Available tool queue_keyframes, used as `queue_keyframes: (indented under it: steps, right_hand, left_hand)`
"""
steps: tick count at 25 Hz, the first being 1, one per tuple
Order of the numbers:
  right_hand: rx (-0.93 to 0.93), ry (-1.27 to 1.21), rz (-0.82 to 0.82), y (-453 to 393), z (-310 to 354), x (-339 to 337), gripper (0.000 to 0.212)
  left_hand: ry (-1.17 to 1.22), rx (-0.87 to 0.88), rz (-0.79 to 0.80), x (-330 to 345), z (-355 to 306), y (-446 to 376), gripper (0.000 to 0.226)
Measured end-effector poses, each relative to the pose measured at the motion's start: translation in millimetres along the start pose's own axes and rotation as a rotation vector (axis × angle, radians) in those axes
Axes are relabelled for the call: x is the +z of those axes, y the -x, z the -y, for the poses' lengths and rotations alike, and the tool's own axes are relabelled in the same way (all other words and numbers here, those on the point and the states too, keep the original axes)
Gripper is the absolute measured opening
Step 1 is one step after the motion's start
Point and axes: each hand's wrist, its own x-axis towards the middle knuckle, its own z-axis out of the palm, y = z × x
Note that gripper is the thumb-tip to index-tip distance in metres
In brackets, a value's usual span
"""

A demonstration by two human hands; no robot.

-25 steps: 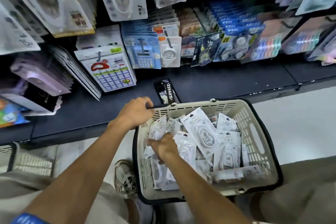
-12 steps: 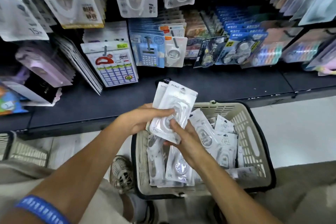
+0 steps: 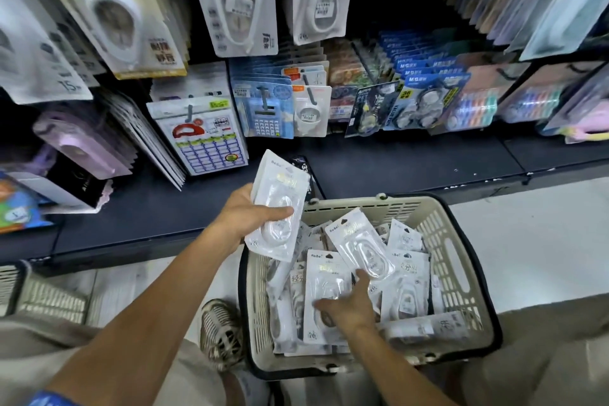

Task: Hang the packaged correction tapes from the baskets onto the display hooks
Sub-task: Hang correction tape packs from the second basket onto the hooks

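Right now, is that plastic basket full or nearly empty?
Well stocked, not empty: the basket holds a pile of white packaged correction tapes covering its bottom, lying below the rim.

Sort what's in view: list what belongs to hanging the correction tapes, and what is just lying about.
Belongs to the job:
- stack of packets, gripped in the left hand
- loose packets in the beige basket
- right hand, reaching onto them

Just about:
- calculator cards on the display
- label sheets
- second basket at the left edge
- shoe
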Motion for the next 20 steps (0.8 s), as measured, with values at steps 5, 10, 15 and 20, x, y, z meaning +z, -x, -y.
queue_keyframes:
  steps: [5, 10, 15, 20]
  right_hand:
    - [-0.156, -0.394, 0.08, 3, 2, -17, 0.08]
    - [-0.367, -0.55, 0.295, 19, 60, -12, 0.074]
    - [-0.377, -0.427, 0.095, 15, 89, -4, 0.031]
    - [-0.244, 0.075, -0.159, -29, 62, -48, 0.054]
  left_hand:
    - [-0.347, 0.02, -0.028, -1, 4, -2, 0.054]
    - [-0.112, -0.005, 0.126, 17, 7, 9, 0.043]
    - [0.009, -0.111, 0.305, 28, 5, 13, 0.057]
    - [-0.1, -0.074, 0.224, 24, 4, 7, 0.049]
